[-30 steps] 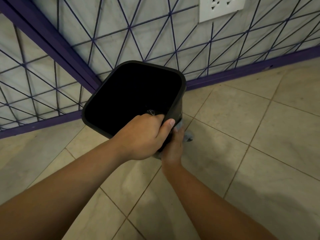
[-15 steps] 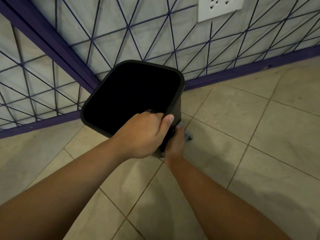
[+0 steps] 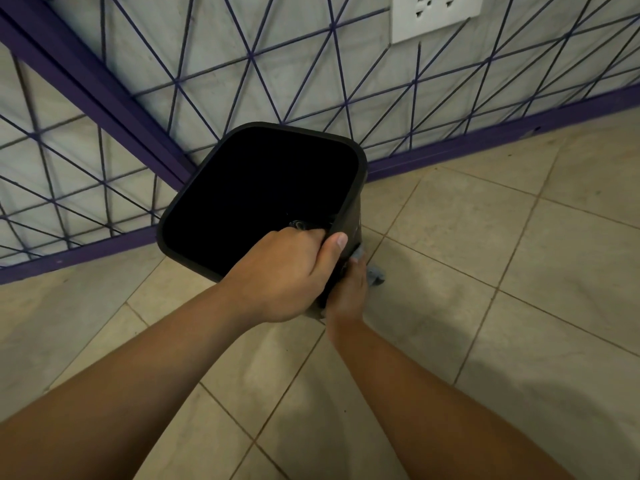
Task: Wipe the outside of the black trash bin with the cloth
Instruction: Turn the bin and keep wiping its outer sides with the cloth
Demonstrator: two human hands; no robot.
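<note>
Left hand (image 3: 284,271) clamped over rim of black square plastic trash bin (image 3: 263,192), mid-frame; looks light, rigid. Right hand (image 3: 348,292) pressing soft grey cloth (image 3: 375,275) against sidewall, finger grip unclear.

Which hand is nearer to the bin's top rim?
Left. The left hand grips the bin at its rim; the right hand presses the cloth lower on its side.

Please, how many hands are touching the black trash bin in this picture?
2. The left hand grips the rim of the black trash bin at its near side. The right hand is lower, against the outer wall, with the cloth; its fingers are mostly hidden.
</note>
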